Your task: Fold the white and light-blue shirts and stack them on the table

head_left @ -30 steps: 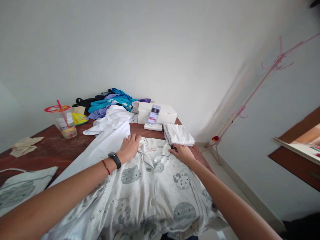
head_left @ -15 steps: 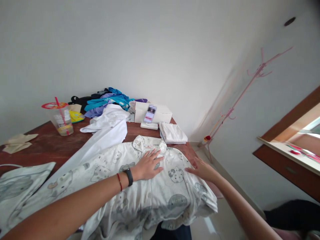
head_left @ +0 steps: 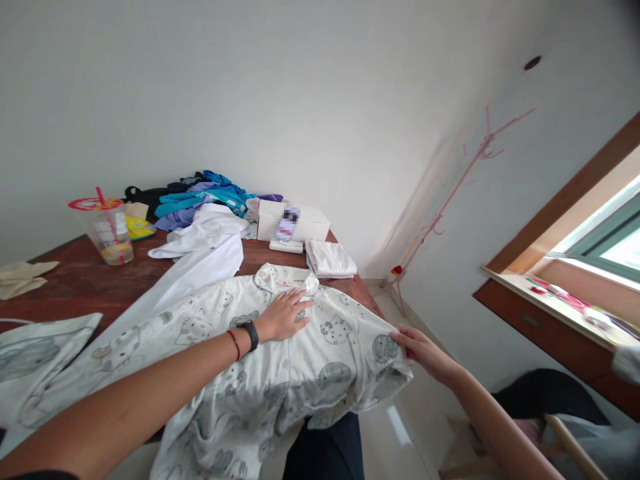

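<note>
A white pajama shirt (head_left: 310, 347) with grey cartoon-cat prints lies spread over the table's front edge, its lower part hanging down. My left hand (head_left: 285, 315) rests flat on its chest just below the collar, fingers spread. At the right, my right hand (head_left: 417, 350) pinches the edge of the shirt's sleeve and holds it out past the table's side. A matching printed cloth (head_left: 45, 360) lies at the left. Behind the shirt stretches a plain white garment (head_left: 200, 257).
A plastic cup (head_left: 113, 233) with a red straw stands at the left. Behind are a heap of blue and purple clothes (head_left: 200, 197), a white box (head_left: 313, 223) and a folded white cloth (head_left: 331, 259). A pink coat rack (head_left: 455, 180) stands by the right wall.
My right hand has moved from lying over the sleeve to gripping its edge, and the sleeve is drawn out to the right. My left hand stays on the chest. The view has turned slightly right.
</note>
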`<move>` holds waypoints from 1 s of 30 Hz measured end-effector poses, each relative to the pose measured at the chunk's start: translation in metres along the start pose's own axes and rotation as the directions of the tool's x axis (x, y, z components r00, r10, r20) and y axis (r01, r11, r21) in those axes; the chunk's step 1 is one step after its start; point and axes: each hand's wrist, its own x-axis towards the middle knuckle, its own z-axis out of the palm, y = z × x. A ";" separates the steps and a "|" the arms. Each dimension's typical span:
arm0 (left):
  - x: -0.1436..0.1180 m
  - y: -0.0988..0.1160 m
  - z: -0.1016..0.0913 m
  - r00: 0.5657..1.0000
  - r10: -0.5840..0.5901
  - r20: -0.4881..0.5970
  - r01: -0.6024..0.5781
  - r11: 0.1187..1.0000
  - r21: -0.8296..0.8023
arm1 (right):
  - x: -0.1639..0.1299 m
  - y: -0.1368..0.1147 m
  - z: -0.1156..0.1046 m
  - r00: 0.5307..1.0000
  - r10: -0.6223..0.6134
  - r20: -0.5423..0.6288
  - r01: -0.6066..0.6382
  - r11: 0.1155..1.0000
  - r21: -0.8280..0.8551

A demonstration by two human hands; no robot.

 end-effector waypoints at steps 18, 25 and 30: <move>-0.002 0.004 -0.004 1.000 -0.012 -0.015 0.011 0.999 -0.031 | 0.004 -0.017 -0.090 0.947 0.256 0.196 -0.228 0.961 -0.156; -0.001 0.002 -0.005 0.999 -0.028 0.029 0.030 0.999 -0.039 | 0.024 -0.039 -0.088 0.942 -0.277 -0.187 0.102 0.770 -0.630; 0.014 0.012 -0.011 0.984 -0.125 0.127 0.130 0.991 -0.037 | 0.031 -0.038 -0.045 0.883 -0.443 -0.153 0.153 0.581 -0.799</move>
